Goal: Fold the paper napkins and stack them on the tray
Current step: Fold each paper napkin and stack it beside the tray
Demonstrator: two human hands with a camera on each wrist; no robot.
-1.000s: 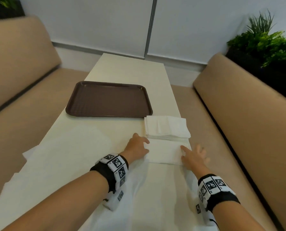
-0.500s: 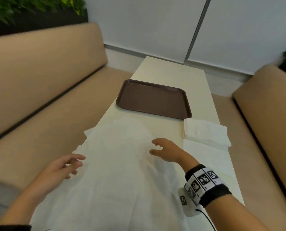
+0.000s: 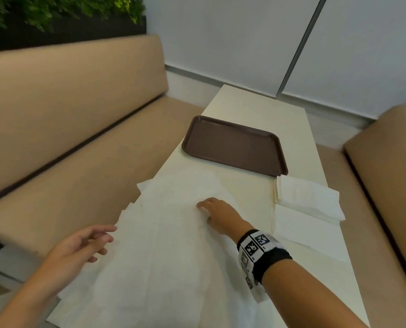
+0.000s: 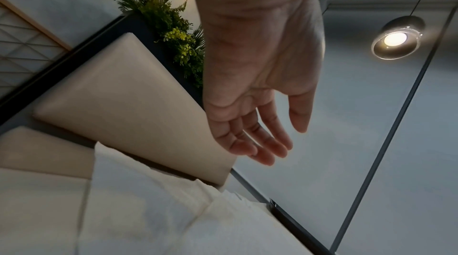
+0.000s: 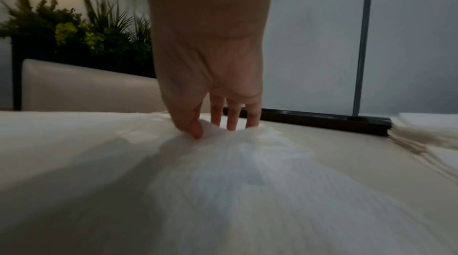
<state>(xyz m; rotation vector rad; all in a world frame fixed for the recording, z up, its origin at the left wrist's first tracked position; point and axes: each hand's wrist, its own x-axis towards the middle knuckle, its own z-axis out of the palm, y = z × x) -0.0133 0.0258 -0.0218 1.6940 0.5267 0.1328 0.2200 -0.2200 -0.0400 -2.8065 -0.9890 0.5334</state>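
Several large unfolded white napkins [image 3: 169, 252] lie spread over the near half of the table. My right hand [image 3: 203, 209] arches over their middle, and its thumb and fingertips [image 5: 233, 124] rest on the top sheet, which ripples slightly around them. At the sheets' left edge my left hand [image 3: 102, 240] hovers with relaxed fingers, holding nothing; the left wrist view shows its bare palm [image 4: 280, 145] above the napkins [image 4: 148, 210]. A brown tray [image 3: 235, 145] sits empty farther along the table. A stack of folded napkins [image 3: 308, 197] lies just right of the tray's near corner.
Tan bench seats [image 3: 67, 143] flank the narrow cream table [image 3: 256, 107] on both sides. A planter with green foliage [image 3: 55, 10] tops the left backrest. One flat napkin [image 3: 301, 230] lies in front of the folded stack, near the table's right edge.
Both hands left the napkin by the folded stack. The right hand moved left onto the spread sheets, the left hand swung out to their left edge. The head view turned left.
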